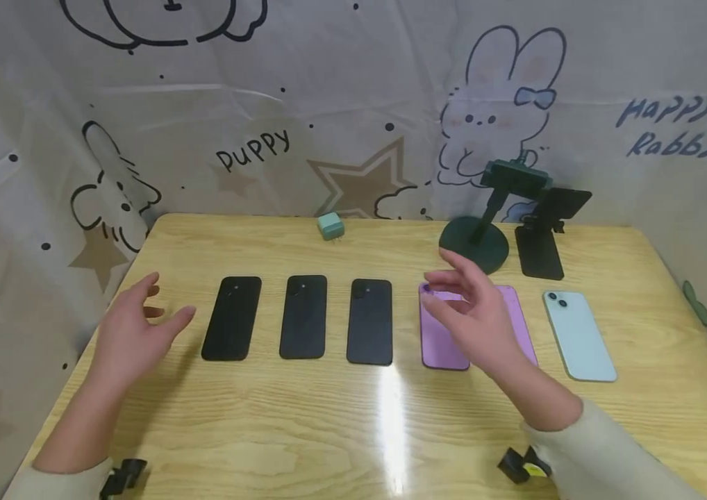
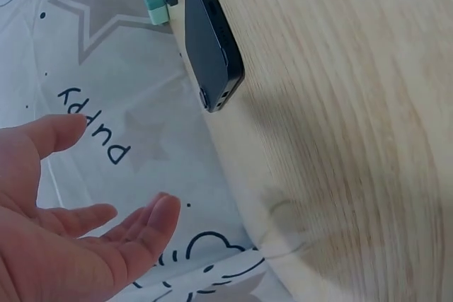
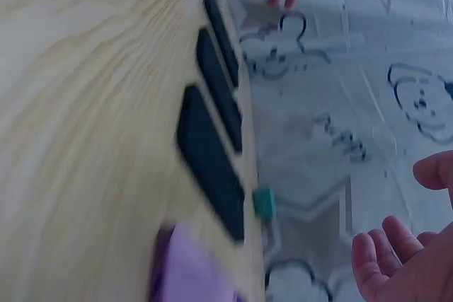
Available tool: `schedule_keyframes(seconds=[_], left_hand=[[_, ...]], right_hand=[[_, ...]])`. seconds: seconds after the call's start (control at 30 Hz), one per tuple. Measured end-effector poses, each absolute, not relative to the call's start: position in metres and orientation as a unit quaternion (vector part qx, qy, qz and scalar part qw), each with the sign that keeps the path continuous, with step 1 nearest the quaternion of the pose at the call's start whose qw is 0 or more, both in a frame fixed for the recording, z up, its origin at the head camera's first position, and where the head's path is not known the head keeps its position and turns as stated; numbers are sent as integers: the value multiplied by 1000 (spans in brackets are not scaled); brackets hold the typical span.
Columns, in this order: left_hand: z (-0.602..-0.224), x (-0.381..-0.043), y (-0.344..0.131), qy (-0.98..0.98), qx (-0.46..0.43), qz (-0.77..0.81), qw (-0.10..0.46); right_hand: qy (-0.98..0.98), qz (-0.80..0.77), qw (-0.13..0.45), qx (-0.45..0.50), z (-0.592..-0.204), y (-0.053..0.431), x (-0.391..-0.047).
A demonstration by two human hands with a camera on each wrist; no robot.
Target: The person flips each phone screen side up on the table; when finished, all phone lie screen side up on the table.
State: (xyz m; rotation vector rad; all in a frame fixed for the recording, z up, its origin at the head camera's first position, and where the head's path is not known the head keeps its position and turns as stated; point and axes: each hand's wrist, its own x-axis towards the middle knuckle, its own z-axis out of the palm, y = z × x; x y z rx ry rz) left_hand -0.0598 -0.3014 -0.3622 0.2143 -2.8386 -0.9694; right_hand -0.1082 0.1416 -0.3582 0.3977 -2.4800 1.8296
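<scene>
My left hand (image 1: 135, 333) hovers over the table's left side, fingers loosely bent and nothing in them. Nearest to it lies a black phone (image 1: 232, 319); a second black phone (image 1: 303, 318) and a third black phone (image 1: 369, 323) follow in a row to the right. My right hand (image 1: 475, 316) is held above a purple phone (image 1: 444, 347) and another purple phone (image 1: 518, 316), partly hiding both. Its fingers are relaxed, thumb apart, holding nothing. Farther right rests a light blue phone (image 1: 580, 337), back side up with two lenses showing.
At the back edge sits a small green charger plug (image 1: 330, 226). Behind the right hand stand a dark green phone stand (image 1: 475, 243) with a round base and a black folding stand (image 1: 539, 253). A printed cloth (image 1: 353, 104) hangs behind the wooden table (image 1: 253, 430).
</scene>
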Motion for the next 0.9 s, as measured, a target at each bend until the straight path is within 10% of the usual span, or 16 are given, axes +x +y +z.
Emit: schedule_keyframes(seconds=[0.9], left_hand=[[-380,-101,-311,-917,112,-369,-106]], right_hand=[[-716,650,-250,56,-382,-91,-139]])
